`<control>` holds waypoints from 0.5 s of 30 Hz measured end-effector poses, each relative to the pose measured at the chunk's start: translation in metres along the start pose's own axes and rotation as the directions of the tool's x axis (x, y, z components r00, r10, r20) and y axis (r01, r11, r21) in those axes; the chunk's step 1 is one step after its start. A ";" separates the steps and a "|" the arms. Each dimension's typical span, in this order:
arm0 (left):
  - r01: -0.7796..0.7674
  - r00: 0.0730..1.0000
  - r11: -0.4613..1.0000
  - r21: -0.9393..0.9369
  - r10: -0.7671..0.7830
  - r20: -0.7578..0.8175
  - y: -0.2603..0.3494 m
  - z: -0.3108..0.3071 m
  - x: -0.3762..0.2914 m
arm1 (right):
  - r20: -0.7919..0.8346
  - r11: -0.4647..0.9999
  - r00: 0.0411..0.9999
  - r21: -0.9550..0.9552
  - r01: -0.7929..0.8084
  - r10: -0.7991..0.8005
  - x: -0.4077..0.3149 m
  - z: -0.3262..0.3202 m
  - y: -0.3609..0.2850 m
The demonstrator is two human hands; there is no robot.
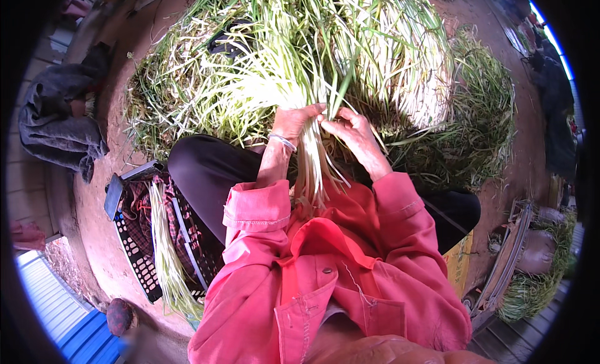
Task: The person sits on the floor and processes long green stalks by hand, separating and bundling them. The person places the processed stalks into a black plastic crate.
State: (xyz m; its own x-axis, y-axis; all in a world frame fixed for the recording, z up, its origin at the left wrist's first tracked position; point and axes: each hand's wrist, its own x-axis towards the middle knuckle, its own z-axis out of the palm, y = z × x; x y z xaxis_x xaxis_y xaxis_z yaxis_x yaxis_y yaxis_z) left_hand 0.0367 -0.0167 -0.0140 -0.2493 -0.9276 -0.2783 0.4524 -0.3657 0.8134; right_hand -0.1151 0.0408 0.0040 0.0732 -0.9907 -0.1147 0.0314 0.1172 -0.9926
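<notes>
My left hand (288,122), with a bangle at its wrist, grips a bunch of pale leafy stalks (311,148) that look like garlic chives. The leaves fan out beyond the fist, and the white stem ends hang towards my lap. Beside it my right hand (355,135) has thumb and fingers pinched around a green leaf blade (344,89) at the bunch's right edge. Its fingertips nearly meet my left thumb. A large heap of the same stalks (408,59) lies in front of me, white ends towards me on the right.
Left of my knee stands a black plastic crate (132,261) with checked cloth and a bundle of stalks (164,237) on it. A dark grey garment (61,117) lies farther left. At right is a wheeled cart (504,256) near more greens (529,293). Loose leaves (483,106) edge the heap.
</notes>
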 end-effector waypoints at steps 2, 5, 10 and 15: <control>-0.028 0.998 0.999 0.014 0.029 -0.047 0.003 0.001 -0.003 | -0.080 0.951 0.986 0.287 -0.119 0.147 0.005 0.006 0.006; 0.028 0.998 0.995 -0.096 -0.034 -0.056 0.010 -0.002 -0.007 | -0.177 0.785 0.964 0.617 -0.050 0.200 0.006 0.006 0.024; -0.018 0.991 0.982 -0.189 -0.009 -0.137 0.012 -0.004 -0.008 | -0.350 0.817 0.835 0.546 -0.187 0.425 -0.006 -0.027 0.065; -0.060 0.975 0.985 -0.159 0.023 -0.222 0.011 -0.005 -0.004 | -0.650 0.848 0.545 0.374 -0.376 0.529 -0.035 -0.074 0.131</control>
State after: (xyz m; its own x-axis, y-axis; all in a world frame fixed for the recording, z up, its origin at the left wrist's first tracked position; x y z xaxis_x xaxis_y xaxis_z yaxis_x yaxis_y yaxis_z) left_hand 0.0467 -0.0172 -0.0065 -0.0425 -0.9297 -0.3659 0.5968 -0.3174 0.7369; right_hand -0.1871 0.0859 -0.1248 -0.5917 -0.5229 -0.6135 0.3720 0.4980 -0.7833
